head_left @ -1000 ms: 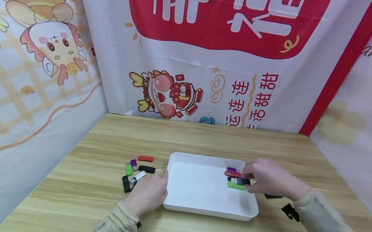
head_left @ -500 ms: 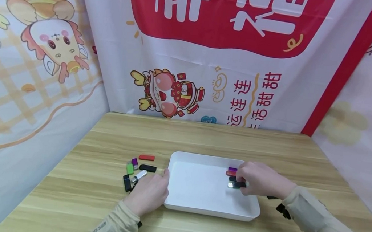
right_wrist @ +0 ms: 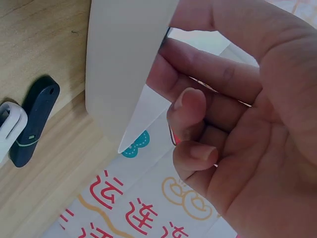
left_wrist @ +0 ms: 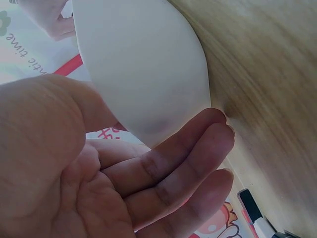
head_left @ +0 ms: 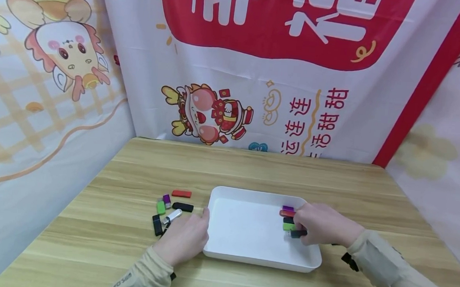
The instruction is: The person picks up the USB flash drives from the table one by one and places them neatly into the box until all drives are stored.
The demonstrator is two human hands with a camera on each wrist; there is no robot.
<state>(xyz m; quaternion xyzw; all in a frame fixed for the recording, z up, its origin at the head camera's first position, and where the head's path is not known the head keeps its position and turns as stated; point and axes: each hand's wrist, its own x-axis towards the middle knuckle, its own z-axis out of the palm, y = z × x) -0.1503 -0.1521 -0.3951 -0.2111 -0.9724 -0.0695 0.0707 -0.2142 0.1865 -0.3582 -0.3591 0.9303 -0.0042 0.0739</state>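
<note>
At the far left, a cartoon-printed cloth [head_left: 66,54] hangs beside the wooden table [head_left: 85,235]. Next comes a loose group of small USB sticks on the wood: a short black stick [head_left: 157,225], a green stick [head_left: 161,208] just beside a purple stick [head_left: 167,201], a white stick [head_left: 173,216] set at a slant, a red stick [head_left: 181,193] at the back, and a longer black stick [head_left: 182,207] in front of it.

Your left hand [head_left: 186,237] holds the left wall of the white tray [head_left: 244,225]; in the left wrist view the wall passes between your thumb and fingers. The tray sits flat on the table. Behind it hangs a red and white banner [head_left: 227,75].

Inside the tray, against its right side, a row runs from back to front: a violet piece [head_left: 288,208], a red piece [head_left: 287,214], a dark piece [head_left: 289,220] and a lime piece [head_left: 289,227]. At the front end of the row, your right hand [head_left: 321,225] pinches the pale-ended dark stick [head_left: 298,234], its other fingers curled. You cannot tell whether that stick touches the tray floor.

The right wrist view shows a round-ended stick [right_wrist: 42,106] and a white looped piece [right_wrist: 11,126] on the table just outside the tray.
</note>
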